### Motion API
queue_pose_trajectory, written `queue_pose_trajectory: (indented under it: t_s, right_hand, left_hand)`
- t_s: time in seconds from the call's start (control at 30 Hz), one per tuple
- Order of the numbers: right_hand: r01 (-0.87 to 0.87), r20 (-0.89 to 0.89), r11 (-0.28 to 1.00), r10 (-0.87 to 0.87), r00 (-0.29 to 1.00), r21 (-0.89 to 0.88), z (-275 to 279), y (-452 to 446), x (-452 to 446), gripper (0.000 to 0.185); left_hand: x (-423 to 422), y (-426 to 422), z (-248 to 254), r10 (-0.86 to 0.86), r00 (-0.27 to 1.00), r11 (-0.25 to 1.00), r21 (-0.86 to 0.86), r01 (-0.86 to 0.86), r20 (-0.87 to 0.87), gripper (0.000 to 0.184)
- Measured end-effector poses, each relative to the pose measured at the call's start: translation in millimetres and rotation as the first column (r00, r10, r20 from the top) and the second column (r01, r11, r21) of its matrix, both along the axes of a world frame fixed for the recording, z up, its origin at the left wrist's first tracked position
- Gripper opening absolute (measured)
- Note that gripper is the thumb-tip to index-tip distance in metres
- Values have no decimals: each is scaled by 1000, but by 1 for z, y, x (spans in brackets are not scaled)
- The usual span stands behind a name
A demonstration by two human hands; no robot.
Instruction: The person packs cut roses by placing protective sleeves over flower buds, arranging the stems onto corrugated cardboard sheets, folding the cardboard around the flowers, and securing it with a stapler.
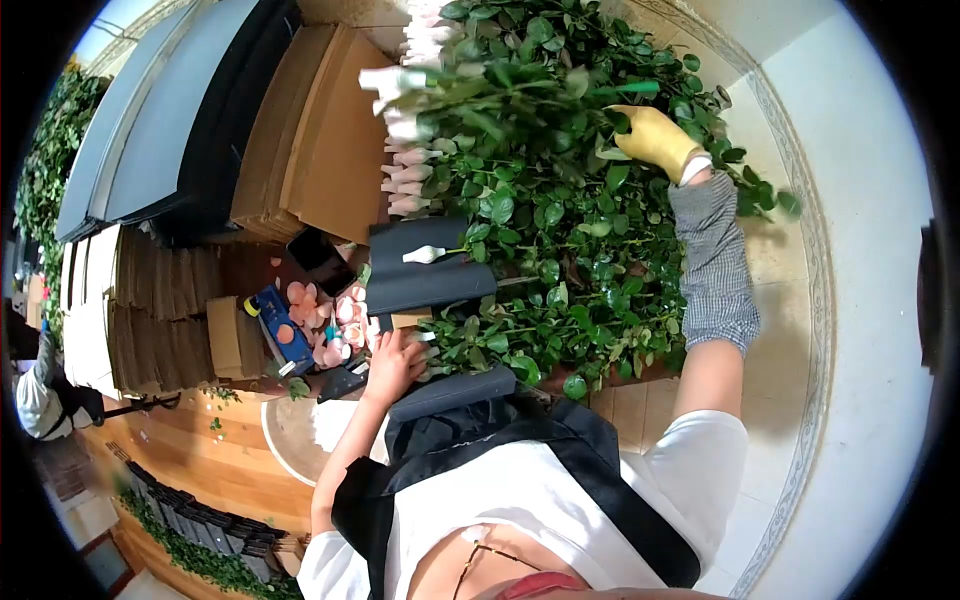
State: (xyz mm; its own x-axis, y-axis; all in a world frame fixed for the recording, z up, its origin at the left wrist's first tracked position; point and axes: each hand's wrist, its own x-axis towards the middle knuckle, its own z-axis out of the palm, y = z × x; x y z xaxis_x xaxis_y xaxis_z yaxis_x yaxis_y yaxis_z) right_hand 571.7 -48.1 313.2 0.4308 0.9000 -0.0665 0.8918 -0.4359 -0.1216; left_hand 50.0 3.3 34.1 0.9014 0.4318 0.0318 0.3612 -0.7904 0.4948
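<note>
In a yellow glove, my right hand [655,140] is closed around leafy rose stems [520,100] at the back right of the pile. Those stems stretch leftward and are smeared by motion. A green strip [635,90] shows just beyond the glove. My bare left hand [398,365] lies with fingers apart at the left edge of the leaves, close to white-wrapped rose heads and a small cardboard piece [410,318]. Near it, one white-wrapped rose head [424,255] rests on a dark grey sheet [420,285]. Another dark grey sheet [455,392] lies against my apron.
Pink petals [335,318], a blue box [280,325] and a black phone-like slab [320,260] lie to the left. Stacks of cardboard [320,130] and grey sheets [180,100] stand behind. Below is a round tub [290,440]. Another person [45,390] is at far left.
</note>
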Motion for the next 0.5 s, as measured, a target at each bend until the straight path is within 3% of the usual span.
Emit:
queue_pose_trajectory:
  t_s: [0.03,0.07,0.1,0.17,0.2,0.27,0.3,0.37,0.4,0.43,0.5]
  right_hand:
    - [14,-160,994,-32,987,-109,6,2,-6,47]
    - [42,-41,994,-46,998,-102,-2,3,-14,53]
    - [-179,254,971,135,958,161,-63,-1,27,54]
    - [-92,450,980,4,893,174,-118,-2,32,55]
    - [129,98,953,-161,982,273,-149,-6,26,53]
    - [337,31,936,-342,939,105,-213,-5,6,54]
    - [354,330,931,-310,892,-84,-235,-4,-6,56]
    - [147,490,985,-173,854,92,-248,-20,-26,62]
    - [242,368,970,-233,900,22,-249,-15,-28,68]
    - [262,382,959,-205,901,-105,-226,-11,-39,68]
    - [193,574,981,-162,803,6,-213,-7,-46,68]
  left_hand:
    - [-1,-1,-1,-3,1000,1000,-9,3,-2,35]
    - [-2,-1,-2,-6,1000,1000,-30,7,21,37]
    - [-1,1,-2,-7,999,999,-47,10,46,39]
    - [-2,0,0,-14,999,998,-56,17,47,37]
    - [-2,0,1,-16,998,998,-53,19,54,38]
    - [1,1,0,-9,998,999,-37,11,67,33]
    - [2,1,0,-7,998,999,-35,10,63,33]
    - [0,1,2,-4,999,999,-49,6,35,34]
    - [-1,1,1,7,1000,999,-47,-5,25,34]
    - [-1,2,-1,3,1000,999,-37,-3,-1,34]
    - [0,2,0,-10,1000,999,-39,10,-20,36]
